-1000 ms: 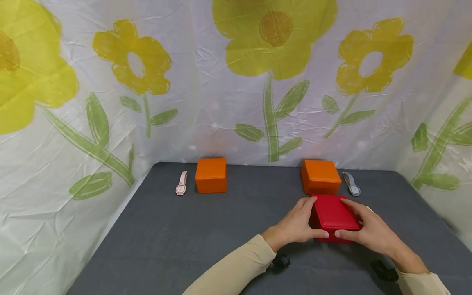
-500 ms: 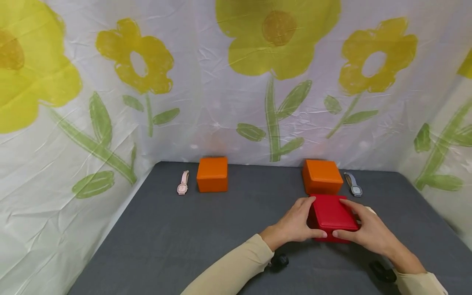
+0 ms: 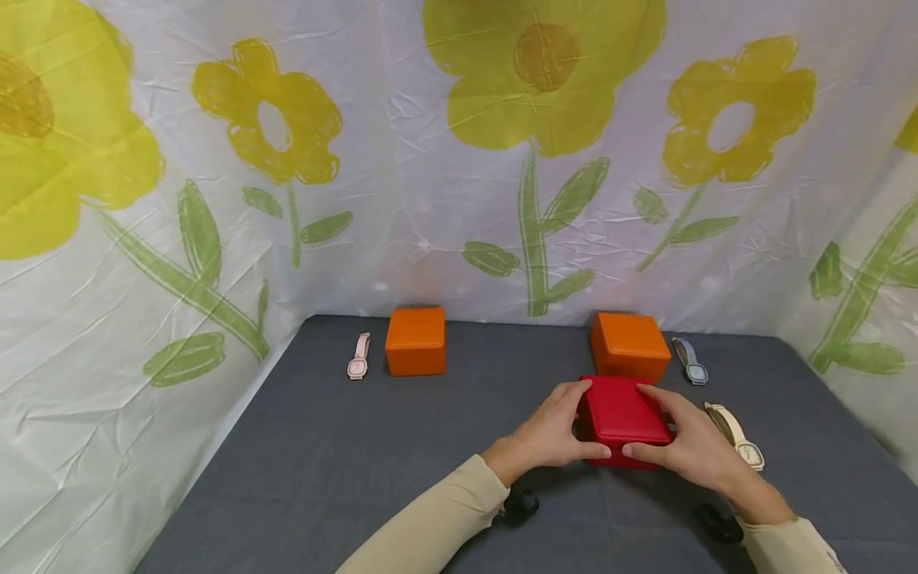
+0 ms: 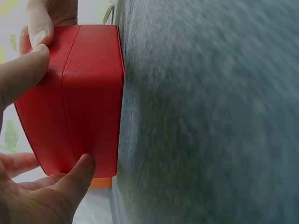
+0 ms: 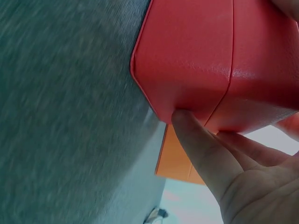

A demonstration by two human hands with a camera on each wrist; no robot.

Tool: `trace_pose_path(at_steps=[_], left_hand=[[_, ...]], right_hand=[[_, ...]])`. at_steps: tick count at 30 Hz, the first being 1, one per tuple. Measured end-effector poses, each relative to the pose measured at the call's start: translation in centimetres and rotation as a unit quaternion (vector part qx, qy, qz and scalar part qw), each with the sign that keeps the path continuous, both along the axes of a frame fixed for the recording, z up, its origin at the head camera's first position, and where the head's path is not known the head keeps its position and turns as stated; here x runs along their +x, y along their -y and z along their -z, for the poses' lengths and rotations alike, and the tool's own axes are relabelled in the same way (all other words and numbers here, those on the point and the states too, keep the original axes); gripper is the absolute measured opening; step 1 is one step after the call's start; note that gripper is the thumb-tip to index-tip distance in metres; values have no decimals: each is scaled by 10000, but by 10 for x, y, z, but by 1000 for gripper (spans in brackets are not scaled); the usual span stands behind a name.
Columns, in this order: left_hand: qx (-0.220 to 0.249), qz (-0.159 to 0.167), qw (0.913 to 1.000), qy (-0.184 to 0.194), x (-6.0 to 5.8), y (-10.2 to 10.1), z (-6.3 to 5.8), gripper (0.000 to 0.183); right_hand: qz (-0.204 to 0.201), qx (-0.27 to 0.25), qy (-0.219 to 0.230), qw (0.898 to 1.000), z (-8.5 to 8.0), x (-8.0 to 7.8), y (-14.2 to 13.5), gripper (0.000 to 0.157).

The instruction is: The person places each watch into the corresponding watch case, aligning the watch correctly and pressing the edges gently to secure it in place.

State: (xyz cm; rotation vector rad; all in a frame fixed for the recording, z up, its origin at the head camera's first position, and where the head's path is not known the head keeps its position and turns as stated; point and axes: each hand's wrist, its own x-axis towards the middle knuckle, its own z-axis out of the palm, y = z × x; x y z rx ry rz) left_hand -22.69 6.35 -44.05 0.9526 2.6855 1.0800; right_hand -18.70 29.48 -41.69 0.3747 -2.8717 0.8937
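Both hands hold a red leather-look box at the right of the table in the head view. My left hand grips its left side, thumb along the front face. My right hand grips the right side the same way, the two thumbs close together. A seam runs round the red box in the left wrist view, and its lid is down. In the right wrist view fingers press its side. A cream-strapped watch lies just right of my right hand. What the box contains is hidden.
Behind the red box stands an orange box, with a grey-blue watch to its right. Another orange box and a pink watch are at the back left of the dark table. A flowered curtain hangs behind.
Both hands have moved left with the red box between them. The cream-strapped watch, mostly hidden behind the right hand before, now shows in full on the table.
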Motion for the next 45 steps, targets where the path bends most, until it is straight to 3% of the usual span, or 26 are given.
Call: trace_pose_path(at_steps=[8, 16, 45], left_hand=[[200, -37, 9996, 209, -2, 16, -1, 92], [793, 1, 9944, 692, -6, 36, 0, 93], [887, -278, 9929, 737, -7, 90, -3, 91]], right_hand=[[-50, -55, 59, 10000, 2, -6, 15, 95], [-193, -89, 25, 9998, 4, -15, 33, 95], [-491, -264, 184, 9983, 5, -30, 87, 97]])
